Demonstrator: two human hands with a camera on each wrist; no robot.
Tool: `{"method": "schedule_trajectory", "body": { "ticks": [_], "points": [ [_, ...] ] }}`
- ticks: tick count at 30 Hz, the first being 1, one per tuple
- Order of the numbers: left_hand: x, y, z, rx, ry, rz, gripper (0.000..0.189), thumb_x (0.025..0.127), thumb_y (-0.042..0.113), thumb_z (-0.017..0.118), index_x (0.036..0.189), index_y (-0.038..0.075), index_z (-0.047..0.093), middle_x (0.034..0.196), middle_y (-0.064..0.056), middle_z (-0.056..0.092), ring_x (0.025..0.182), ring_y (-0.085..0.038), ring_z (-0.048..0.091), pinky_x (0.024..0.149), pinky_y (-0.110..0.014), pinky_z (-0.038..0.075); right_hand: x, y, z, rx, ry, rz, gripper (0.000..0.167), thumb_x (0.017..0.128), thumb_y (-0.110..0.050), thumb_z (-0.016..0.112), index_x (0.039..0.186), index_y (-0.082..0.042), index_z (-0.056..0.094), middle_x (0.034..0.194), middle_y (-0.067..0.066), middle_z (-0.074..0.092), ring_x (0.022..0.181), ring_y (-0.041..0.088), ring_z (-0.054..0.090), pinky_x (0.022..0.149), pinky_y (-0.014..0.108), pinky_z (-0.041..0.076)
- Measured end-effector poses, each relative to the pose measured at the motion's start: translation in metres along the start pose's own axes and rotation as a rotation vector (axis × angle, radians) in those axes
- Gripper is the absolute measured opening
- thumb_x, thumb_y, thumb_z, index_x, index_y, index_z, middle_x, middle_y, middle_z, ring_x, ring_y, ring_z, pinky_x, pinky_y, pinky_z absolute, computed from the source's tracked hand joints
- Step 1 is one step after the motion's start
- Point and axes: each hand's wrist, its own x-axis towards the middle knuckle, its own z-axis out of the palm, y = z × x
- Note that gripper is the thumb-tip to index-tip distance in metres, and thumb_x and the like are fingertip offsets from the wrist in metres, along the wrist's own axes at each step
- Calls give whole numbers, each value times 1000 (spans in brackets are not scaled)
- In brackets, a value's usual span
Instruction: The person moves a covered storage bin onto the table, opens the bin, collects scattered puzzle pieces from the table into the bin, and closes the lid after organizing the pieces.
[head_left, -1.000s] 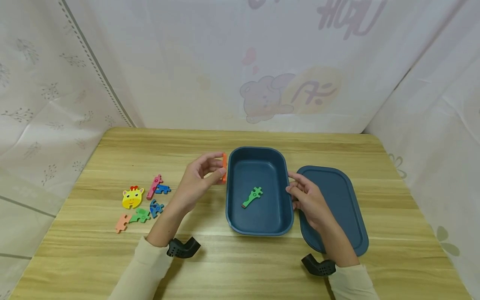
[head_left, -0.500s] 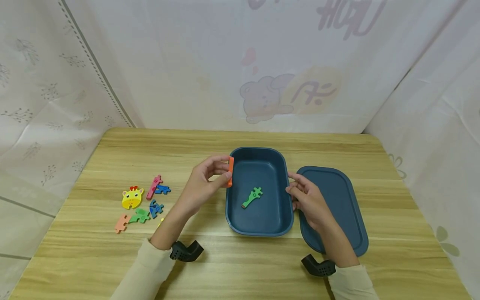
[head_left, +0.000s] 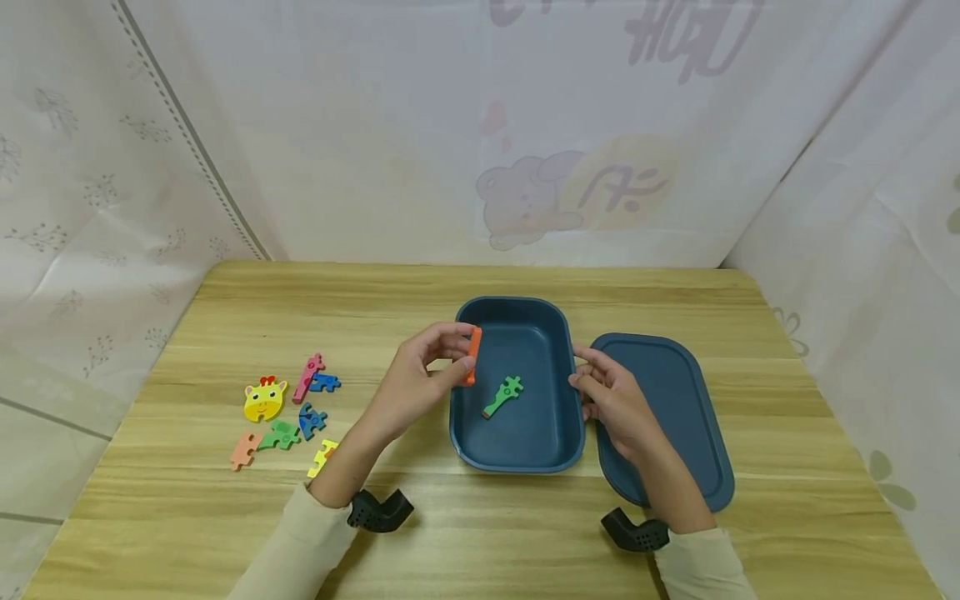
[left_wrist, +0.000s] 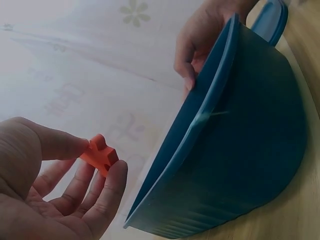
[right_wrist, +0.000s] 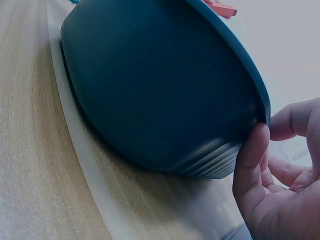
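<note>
My left hand (head_left: 420,375) pinches an orange puzzle piece (head_left: 474,356) between thumb and fingertips, over the left rim of a dark blue box (head_left: 517,446). In the left wrist view the orange piece (left_wrist: 100,154) shows a notched edge, above the box's rim. A green puzzle piece (head_left: 503,397) lies on the box's floor. At the box's right side, my right hand (head_left: 615,404) grips the rim; the right wrist view shows thumb and finger pinching the box (right_wrist: 165,90) there, close to its ribbed end.
The box's blue lid (head_left: 678,408) lies flat at its right, partly under my right forearm. To the left lie a yellow giraffe head (head_left: 264,400) and pink (head_left: 306,379), blue (head_left: 311,421), green (head_left: 281,435), peach (head_left: 244,450) and yellow (head_left: 322,457) puzzle pieces.
My left hand has carried the orange piece rightward, from beside the box to over its left rim. The yellow piece has come out from behind the left forearm. My right hand stays at the rim.
</note>
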Motion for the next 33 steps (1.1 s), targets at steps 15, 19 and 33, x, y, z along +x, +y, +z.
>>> {"method": "schedule_trajectory", "body": {
  "ticks": [15, 19, 33],
  "points": [
    [-4, 1, 8, 159, 34, 112, 36, 99, 5, 72, 134, 16, 70, 119, -8, 71, 107, -24, 69, 79, -30, 65, -1, 0, 0, -12, 5, 6, 60, 109, -14, 53, 165, -10, 34, 99, -10, 60, 79, 8, 51, 63, 26, 53],
    [-6, 1, 10, 251, 23, 159, 34, 99, 7, 74, 131, 16, 74, 121, -5, 72, 103, -23, 71, 82, -32, 65, -1, 0, 1, -13, 6, 7, 60, 109, -14, 54, 165, -10, 34, 100, -10, 60, 80, 7, 51, 63, 26, 53],
    [-5, -1, 16, 514, 19, 342, 31, 96, 4, 76, 126, 13, 76, 120, -2, 75, 100, -17, 68, 81, -36, 65, 0, -1, 0, -7, 3, 6, 60, 109, -15, 53, 166, -10, 33, 100, -10, 60, 80, 7, 53, 63, 26, 53]
  ]
}}
